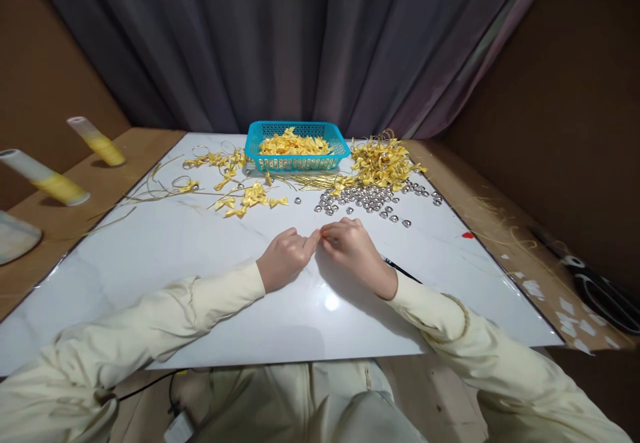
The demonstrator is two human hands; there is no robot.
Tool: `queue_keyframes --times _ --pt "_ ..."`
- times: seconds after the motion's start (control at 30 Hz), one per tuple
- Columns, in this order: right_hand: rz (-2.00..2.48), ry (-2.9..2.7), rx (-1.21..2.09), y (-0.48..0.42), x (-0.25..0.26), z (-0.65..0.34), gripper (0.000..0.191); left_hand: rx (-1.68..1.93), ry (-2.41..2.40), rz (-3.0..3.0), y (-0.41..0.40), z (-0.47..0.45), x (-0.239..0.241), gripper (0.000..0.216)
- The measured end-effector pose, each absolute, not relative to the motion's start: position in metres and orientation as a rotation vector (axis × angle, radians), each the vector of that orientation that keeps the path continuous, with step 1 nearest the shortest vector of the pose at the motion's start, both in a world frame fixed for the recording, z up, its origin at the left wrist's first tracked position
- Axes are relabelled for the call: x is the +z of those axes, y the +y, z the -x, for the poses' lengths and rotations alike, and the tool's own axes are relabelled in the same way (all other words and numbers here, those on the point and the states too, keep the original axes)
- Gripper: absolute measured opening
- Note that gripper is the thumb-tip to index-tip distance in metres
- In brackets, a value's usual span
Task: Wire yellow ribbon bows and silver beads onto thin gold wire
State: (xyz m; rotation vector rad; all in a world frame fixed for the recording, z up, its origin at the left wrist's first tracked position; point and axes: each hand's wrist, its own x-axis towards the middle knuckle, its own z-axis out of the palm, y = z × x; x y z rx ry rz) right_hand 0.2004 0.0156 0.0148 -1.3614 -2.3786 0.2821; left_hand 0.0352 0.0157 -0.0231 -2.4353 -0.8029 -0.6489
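My left hand [286, 256] and my right hand [353, 250] rest together on the white marble-look board [150, 256], fingertips pinched and touching at the middle. Whatever they pinch is too small to make out. Just beyond them lies a scatter of small silver bells [370, 200]. Yellow ribbon bows [245, 198] lie to the far left of the hands, and a tangle of yellow ribbon with gold thread [383, 161] sits behind the bells. A thin black tool [403, 270] lies on the board beside my right wrist.
A turquoise basket [297, 160] filled with yellow bows stands at the board's far edge. Spools of yellow ribbon [97, 142] [45, 180] lie on the brown table at left. Black scissors [595, 283] lie at the right. A dark curtain hangs behind.
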Motion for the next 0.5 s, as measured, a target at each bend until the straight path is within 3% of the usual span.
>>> queue_keyframes --times 0.5 --pt "1.356 -2.341 0.332 0.0187 0.011 -0.2024 0.02 -0.562 -0.735 2.462 0.014 -0.0363 -0.0213 0.033"
